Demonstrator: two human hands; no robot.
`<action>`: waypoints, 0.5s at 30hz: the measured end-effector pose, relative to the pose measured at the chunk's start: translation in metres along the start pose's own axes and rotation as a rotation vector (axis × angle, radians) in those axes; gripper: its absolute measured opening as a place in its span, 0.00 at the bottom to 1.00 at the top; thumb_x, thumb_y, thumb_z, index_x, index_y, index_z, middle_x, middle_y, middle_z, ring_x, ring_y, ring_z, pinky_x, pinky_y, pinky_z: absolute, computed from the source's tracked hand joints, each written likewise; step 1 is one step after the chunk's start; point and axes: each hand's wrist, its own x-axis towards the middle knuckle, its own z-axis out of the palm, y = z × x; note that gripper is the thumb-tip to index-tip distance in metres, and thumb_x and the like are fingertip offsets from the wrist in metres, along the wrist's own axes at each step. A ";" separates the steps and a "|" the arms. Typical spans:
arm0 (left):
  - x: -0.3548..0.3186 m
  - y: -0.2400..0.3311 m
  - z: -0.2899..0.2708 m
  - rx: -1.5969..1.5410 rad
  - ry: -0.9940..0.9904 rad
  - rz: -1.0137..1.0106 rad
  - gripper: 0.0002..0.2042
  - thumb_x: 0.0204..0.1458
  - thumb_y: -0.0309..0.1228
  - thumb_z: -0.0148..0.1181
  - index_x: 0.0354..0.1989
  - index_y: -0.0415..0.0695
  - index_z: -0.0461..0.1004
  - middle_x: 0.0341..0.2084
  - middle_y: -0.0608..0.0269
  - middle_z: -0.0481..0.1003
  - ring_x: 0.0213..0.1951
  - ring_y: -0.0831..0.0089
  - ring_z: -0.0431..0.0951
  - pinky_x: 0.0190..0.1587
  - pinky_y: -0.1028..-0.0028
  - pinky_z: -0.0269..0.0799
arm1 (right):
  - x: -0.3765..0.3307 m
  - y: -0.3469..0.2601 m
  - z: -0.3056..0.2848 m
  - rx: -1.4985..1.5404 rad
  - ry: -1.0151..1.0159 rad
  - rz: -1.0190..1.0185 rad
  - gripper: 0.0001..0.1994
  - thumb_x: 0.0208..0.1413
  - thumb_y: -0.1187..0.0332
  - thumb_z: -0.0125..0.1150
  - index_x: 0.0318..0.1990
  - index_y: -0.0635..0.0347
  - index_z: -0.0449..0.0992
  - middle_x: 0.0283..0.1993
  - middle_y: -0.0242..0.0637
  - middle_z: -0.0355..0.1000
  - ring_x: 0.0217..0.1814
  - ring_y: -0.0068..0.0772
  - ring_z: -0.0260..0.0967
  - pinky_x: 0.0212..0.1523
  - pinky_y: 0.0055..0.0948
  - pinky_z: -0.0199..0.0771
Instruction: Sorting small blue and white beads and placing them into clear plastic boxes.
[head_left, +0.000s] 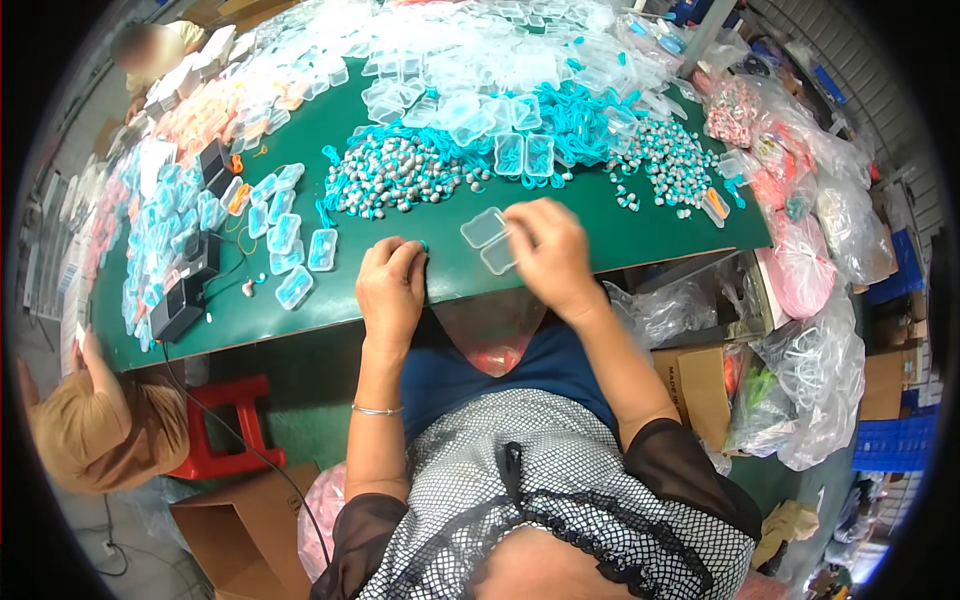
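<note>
My right hand [550, 258] pinches the edge of a small clear plastic case [484, 229], which hangs open with its two halves unfolded above the green table. Near the table's front edge, my left hand [391, 283] is closed with its fingertips together. A tiny teal bit shows beside those fingertips; what the fingers hold is hidden. Beyond the left hand lies a heap of grey-and-white bead-like pieces with teal cords [395, 175]. Filled cases with teal contents [322, 250] lie to its left.
Clear empty cases [450, 60] pile up across the back of the green table [450, 215]. More small pieces [665, 165] and bagged goods [800, 250] are on the right. Dark boxes with a cable [178, 310] stand at the left, where another person [110, 425] sits.
</note>
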 end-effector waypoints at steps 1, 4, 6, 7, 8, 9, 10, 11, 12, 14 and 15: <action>-0.001 0.003 -0.001 0.004 0.002 -0.008 0.04 0.48 0.26 0.66 0.32 0.42 0.80 0.31 0.58 0.76 0.34 0.58 0.76 0.37 0.63 0.73 | 0.004 0.016 -0.005 -0.084 0.055 -0.001 0.03 0.52 0.72 0.64 0.34 0.57 0.78 0.32 0.38 0.74 0.36 0.44 0.73 0.37 0.40 0.71; -0.005 0.014 -0.004 0.007 -0.015 -0.007 0.05 0.47 0.25 0.66 0.33 0.42 0.80 0.30 0.58 0.77 0.34 0.58 0.76 0.37 0.63 0.73 | 0.005 0.045 -0.012 -0.257 0.002 0.028 0.03 0.51 0.70 0.65 0.33 0.55 0.78 0.29 0.35 0.73 0.34 0.41 0.72 0.36 0.41 0.67; -0.007 0.016 -0.004 -0.001 -0.024 -0.012 0.05 0.47 0.24 0.66 0.32 0.42 0.79 0.30 0.58 0.77 0.34 0.58 0.76 0.37 0.63 0.73 | 0.001 0.057 -0.008 -0.360 -0.070 0.003 0.04 0.51 0.69 0.66 0.33 0.54 0.78 0.28 0.33 0.72 0.33 0.40 0.71 0.35 0.41 0.65; -0.008 0.016 -0.004 -0.014 -0.033 -0.008 0.05 0.47 0.24 0.66 0.32 0.42 0.79 0.30 0.58 0.77 0.34 0.58 0.77 0.37 0.63 0.73 | 0.000 0.060 -0.008 -0.351 -0.081 -0.002 0.04 0.51 0.69 0.66 0.33 0.54 0.78 0.28 0.33 0.72 0.33 0.40 0.71 0.35 0.41 0.65; -0.009 0.015 -0.002 -0.063 -0.037 -0.025 0.05 0.46 0.23 0.66 0.32 0.41 0.79 0.30 0.58 0.77 0.34 0.57 0.77 0.37 0.62 0.73 | -0.001 0.061 -0.008 -0.350 -0.110 0.019 0.05 0.50 0.68 0.66 0.34 0.53 0.78 0.30 0.34 0.72 0.36 0.40 0.72 0.38 0.41 0.65; -0.009 0.014 -0.002 -0.056 -0.036 -0.035 0.05 0.46 0.23 0.66 0.32 0.41 0.79 0.30 0.58 0.77 0.34 0.57 0.77 0.37 0.62 0.73 | 0.000 0.060 -0.008 -0.349 -0.138 0.039 0.06 0.49 0.67 0.67 0.34 0.52 0.78 0.32 0.34 0.73 0.39 0.40 0.72 0.41 0.42 0.65; -0.007 0.015 -0.002 -0.109 -0.069 -0.110 0.06 0.46 0.23 0.65 0.33 0.41 0.78 0.30 0.57 0.76 0.34 0.56 0.77 0.37 0.62 0.73 | 0.001 0.058 -0.010 -0.340 -0.134 0.012 0.05 0.49 0.69 0.66 0.35 0.52 0.78 0.32 0.34 0.72 0.38 0.40 0.72 0.41 0.41 0.66; -0.006 0.016 -0.003 -0.164 -0.102 -0.184 0.06 0.46 0.22 0.65 0.33 0.41 0.78 0.30 0.57 0.76 0.34 0.56 0.77 0.37 0.61 0.73 | 0.001 0.058 -0.010 -0.335 -0.141 0.009 0.05 0.49 0.69 0.66 0.35 0.52 0.78 0.32 0.34 0.72 0.38 0.40 0.72 0.41 0.41 0.66; -0.005 0.017 -0.005 -0.144 -0.144 -0.215 0.06 0.47 0.22 0.65 0.34 0.41 0.78 0.30 0.56 0.76 0.35 0.56 0.77 0.37 0.61 0.73 | 0.002 0.058 -0.011 -0.284 -0.139 -0.047 0.05 0.50 0.72 0.65 0.35 0.54 0.78 0.32 0.34 0.72 0.38 0.40 0.72 0.40 0.40 0.67; -0.004 0.016 -0.003 -0.065 -0.143 -0.161 0.07 0.47 0.22 0.65 0.35 0.40 0.78 0.29 0.57 0.76 0.30 0.62 0.76 0.34 0.66 0.73 | 0.001 0.062 -0.012 -0.194 -0.171 -0.099 0.06 0.50 0.77 0.62 0.36 0.57 0.78 0.33 0.34 0.73 0.40 0.40 0.72 0.41 0.38 0.69; -0.003 0.016 -0.002 0.014 -0.141 -0.102 0.07 0.47 0.22 0.66 0.36 0.39 0.78 0.29 0.58 0.76 0.25 0.68 0.75 0.30 0.71 0.73 | 0.001 0.063 -0.014 -0.192 -0.176 -0.100 0.06 0.50 0.77 0.62 0.36 0.57 0.78 0.33 0.34 0.73 0.40 0.40 0.72 0.41 0.38 0.69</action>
